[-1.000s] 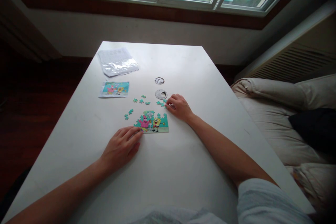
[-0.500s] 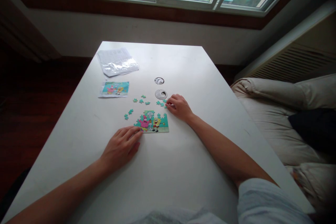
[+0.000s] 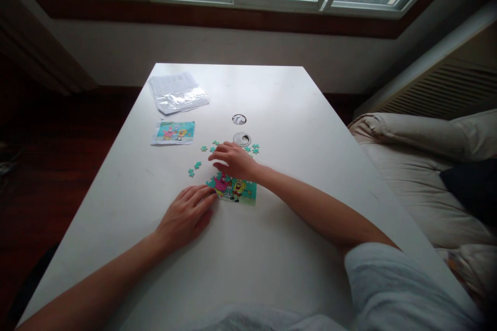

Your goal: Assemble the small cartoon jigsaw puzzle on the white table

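A partly built cartoon jigsaw puzzle (image 3: 236, 190) lies in the middle of the white table (image 3: 272, 248). My left hand (image 3: 186, 215) rests flat on the table, fingers stretched, fingertips touching the puzzle's lower left corner. My right hand (image 3: 233, 159) hovers over the puzzle's top edge, fingers curled as in a pinch; whether a piece is in them is hidden. Several loose teal pieces (image 3: 194, 168) lie above and left of the puzzle, with more pieces (image 3: 254, 149) to the right of my right hand.
A printed reference picture (image 3: 173, 132) lies to the upper left, and a clear plastic bag (image 3: 178, 92) with paper further back. Two round metal lids (image 3: 241, 138) sit behind the pieces. A cushioned couch (image 3: 423, 176) stands right of the table; windows run along the far wall.
My right hand has moved left from the loose pieces at the puzzle's upper right to above the puzzle's top edge. The left hand has stayed put. The camera shifted slightly.
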Available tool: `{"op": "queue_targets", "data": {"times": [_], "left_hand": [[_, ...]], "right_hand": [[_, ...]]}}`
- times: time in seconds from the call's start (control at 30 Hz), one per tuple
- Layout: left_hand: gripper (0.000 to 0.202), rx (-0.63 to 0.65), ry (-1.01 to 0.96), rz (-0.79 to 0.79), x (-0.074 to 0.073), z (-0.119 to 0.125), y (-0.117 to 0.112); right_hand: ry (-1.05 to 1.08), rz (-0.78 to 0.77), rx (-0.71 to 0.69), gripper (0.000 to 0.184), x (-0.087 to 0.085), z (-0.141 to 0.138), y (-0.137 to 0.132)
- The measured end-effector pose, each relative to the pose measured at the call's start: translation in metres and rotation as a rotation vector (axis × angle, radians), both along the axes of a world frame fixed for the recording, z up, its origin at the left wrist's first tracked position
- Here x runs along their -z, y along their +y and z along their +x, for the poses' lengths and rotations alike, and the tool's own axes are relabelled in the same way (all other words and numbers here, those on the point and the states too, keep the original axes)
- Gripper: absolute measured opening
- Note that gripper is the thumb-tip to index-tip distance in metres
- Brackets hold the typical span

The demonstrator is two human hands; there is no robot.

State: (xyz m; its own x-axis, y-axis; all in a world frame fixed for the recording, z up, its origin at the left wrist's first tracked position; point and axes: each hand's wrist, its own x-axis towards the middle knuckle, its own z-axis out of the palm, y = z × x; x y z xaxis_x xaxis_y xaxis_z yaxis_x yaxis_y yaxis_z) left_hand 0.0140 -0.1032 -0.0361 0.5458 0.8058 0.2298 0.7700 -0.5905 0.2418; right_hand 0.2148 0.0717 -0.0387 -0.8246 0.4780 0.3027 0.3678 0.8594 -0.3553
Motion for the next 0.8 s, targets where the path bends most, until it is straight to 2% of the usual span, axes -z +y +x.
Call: {"op": "queue_targets", "data": {"times": [0.2,0.4,0.63,0.8], "left_hand": [[0.03,-0.004,-0.016,-0.004,0.001,-0.006,0.001],[0.026,-0.01,-0.038,-0.011,0.0,-0.005,0.001],[0.029,-0.013,-0.03,-0.013,0.004,-0.005,0.001],[0.027,-0.005,-0.025,0.005,0.002,-0.004,0.001]], "right_hand": [[-0.085,0.04,-0.081,0.028,0.006,-0.039,0.016],[-0.098,0.02,-0.12,0.017,0.003,-0.04,0.016],[-0.092,0.021,-0.106,0.027,0.009,-0.044,0.01],[-0.104,-0.013,-0.073,0.018,0.006,-0.05,0.007]]}}
